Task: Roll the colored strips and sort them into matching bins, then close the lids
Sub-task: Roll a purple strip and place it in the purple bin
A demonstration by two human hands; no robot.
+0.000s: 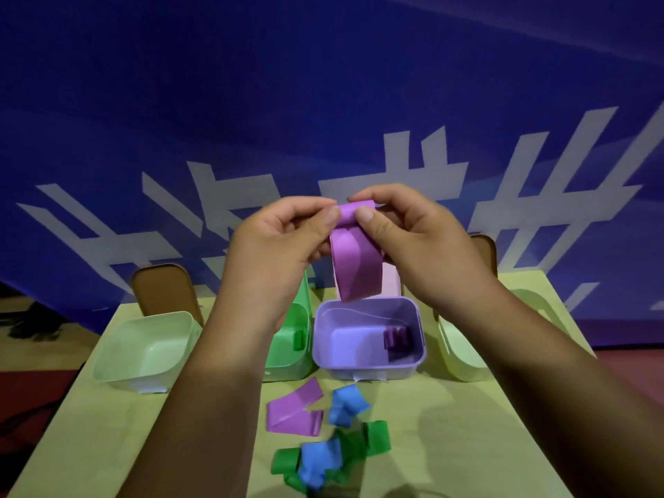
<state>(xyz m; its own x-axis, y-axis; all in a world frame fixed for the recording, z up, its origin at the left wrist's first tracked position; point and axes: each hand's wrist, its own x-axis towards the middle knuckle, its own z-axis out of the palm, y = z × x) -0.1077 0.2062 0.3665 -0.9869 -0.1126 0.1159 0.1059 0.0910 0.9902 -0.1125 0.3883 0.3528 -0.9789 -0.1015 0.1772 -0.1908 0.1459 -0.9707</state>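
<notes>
Blue cloth (323,84) with large white characters hangs behind a pale yellow-green table (90,425). Raised above the table's far part, a purple strip (355,260) is held between both hands. Its upper end is curled into a small roll, and the free tail hangs down in a loose bend, its lower end just over the back rim of the purple bin (359,370). The left hand (280,239) pinches the roll's left side with thumb and curled fingers. The right hand (413,235) pinches its right side, thumb in front. The purple bin stands open directly below, with dark purple rolls (395,341) in its right part and a pink lid (391,282) upright behind it. Just to its left is an open green bin (287,368), partly hidden by the left forearm, with a green roll (299,339) inside. Farther left stands a pale bin (107,354) with a brown lid (163,289) upright behind it. At the right another pale bin (463,357) is mostly hidden by the right forearm. Nearer the person, a loose purple strip (293,411) lies flat and folded on the table. Beside it are a curled blue strip (346,404) and a tangled heap of green strips (373,436) and blue ones.
</notes>
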